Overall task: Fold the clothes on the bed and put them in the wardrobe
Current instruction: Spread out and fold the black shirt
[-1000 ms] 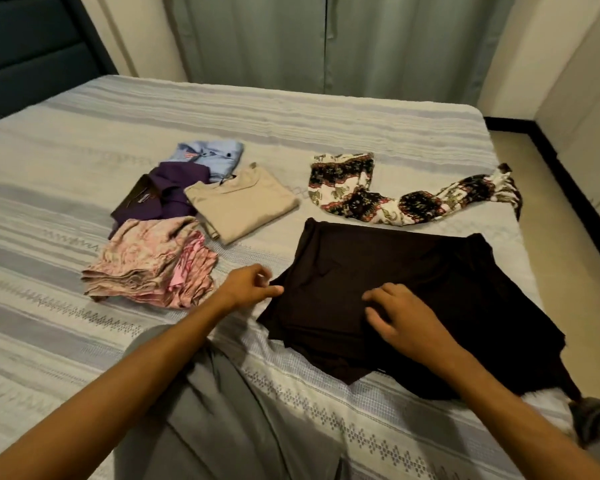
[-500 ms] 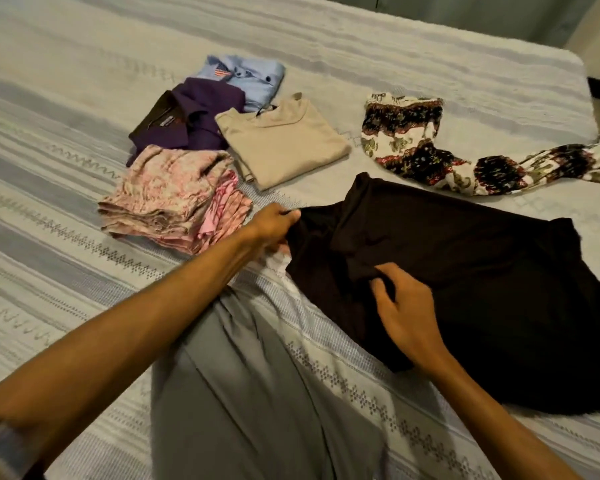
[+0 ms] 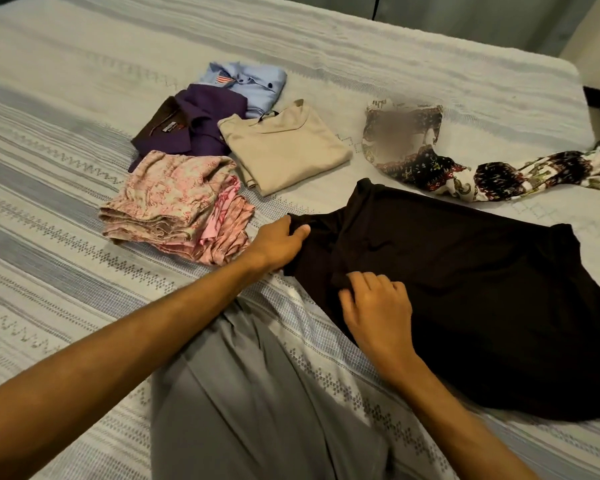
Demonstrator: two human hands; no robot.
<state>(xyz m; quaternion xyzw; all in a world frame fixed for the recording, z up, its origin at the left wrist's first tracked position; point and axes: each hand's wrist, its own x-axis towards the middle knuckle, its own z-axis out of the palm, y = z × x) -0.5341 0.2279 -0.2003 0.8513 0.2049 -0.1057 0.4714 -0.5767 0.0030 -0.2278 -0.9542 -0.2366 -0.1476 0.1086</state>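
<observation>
Right now the dark brown garment (image 3: 465,289) lies half spread on the bed (image 3: 84,81), soft, limp and likely to slide. Your left hand (image 3: 278,244) pinches its near-left edge; your right hand (image 3: 378,306) curls into a crease. Take it at corners or hems. Folded pink clothes (image 3: 174,202) sit just left, a patterned piece (image 3: 430,161) beyond.

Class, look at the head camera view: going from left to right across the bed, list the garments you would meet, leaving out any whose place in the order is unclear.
Pink floral folded pile → beige folded top → dark brown garment that both hands are working on. The purple shirt, light blue shirt and patterned garment overlap these in left-right extent, so they are left out.
</observation>
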